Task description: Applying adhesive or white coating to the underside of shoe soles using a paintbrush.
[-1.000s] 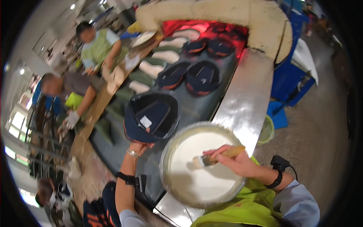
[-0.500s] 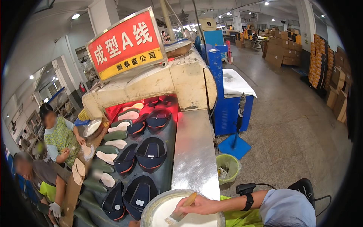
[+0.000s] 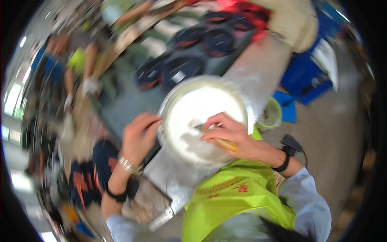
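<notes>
A round basin (image 3: pixel 166 141) of white liquid, its rim wrapped in clear plastic, stands before me at the corner of the conveyor. My right hand (image 3: pixel 227 135) is closed round a brush with a yellowish wooden handle (image 3: pixel 225 145), its bristle end low over the white liquid. At the basin's left side my left hand (image 3: pixel 139 135) has bent fingers, thumb and fingertips at the rim. Just beyond the basin lie dark navy shoe uppers with orange edges (image 3: pixel 181 66). Motion blurs the picture.
The dark conveyor (image 3: pixel 121 109) carries more uppers and pale soles toward a red-lit machine (image 3: pixel 298 24). A metal ledge (image 3: pixel 258 64) runs along its right. A co-worker's gloved hand (image 3: pixel 90 86) is across the belt. More navy-and-orange uppers (image 3: pixel 82 181) sit lower left; a green bin (image 3: pixel 272 115) stands right.
The view has swung down, bringing both my forearms and the basin to the middle. My right hand keeps hold of the brush, its handle end now pointing toward me. My left hand has come into clear view.
</notes>
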The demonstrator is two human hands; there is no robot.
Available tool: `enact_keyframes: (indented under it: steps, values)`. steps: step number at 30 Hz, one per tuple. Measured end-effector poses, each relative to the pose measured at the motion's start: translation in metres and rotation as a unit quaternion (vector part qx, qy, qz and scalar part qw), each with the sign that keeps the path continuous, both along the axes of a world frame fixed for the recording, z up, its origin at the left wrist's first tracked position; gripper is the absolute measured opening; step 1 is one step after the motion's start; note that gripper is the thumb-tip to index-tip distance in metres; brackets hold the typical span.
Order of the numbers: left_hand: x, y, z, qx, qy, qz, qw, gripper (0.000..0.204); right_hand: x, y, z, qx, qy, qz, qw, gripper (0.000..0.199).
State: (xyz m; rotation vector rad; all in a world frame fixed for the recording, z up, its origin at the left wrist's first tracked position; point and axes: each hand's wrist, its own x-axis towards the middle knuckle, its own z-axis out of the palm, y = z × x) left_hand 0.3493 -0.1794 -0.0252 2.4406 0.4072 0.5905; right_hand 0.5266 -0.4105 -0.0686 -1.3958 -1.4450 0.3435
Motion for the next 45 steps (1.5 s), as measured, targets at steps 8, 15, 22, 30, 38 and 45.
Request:
enact_keyframes:
  steps: [8,15,22,30,38,45]
  values:
    - [-0.002,-0.071,0.016,0.063,-0.026,-0.082,0.994,0.023,-0.016,0.0,0.027,0.056,-0.229,0.072,0.969,0.035]
    - [0.0,-0.072,-0.002,0.144,-0.022,-0.103,0.984,0.026,-0.012,-0.005,0.017,0.07,-0.325,0.101,0.938,0.035]
    - [0.009,-0.07,-0.016,0.246,0.003,-0.078,0.966,0.024,-0.01,-0.003,0.013,0.051,-0.348,0.101,0.93,0.033]
    - [0.003,-0.019,-0.039,0.207,-0.048,-0.011,0.977,0.013,-0.001,-0.006,0.009,0.008,-0.228,0.094,0.969,0.034]
    - [-0.036,0.096,-0.151,0.05,0.064,0.172,0.982,0.007,0.006,0.0,0.003,-0.033,-0.003,-0.012,0.999,0.022]
    - [-0.081,0.127,-0.257,0.096,0.195,0.342,0.914,0.03,0.019,0.01,0.003,-0.057,0.0,-0.075,0.996,0.017]
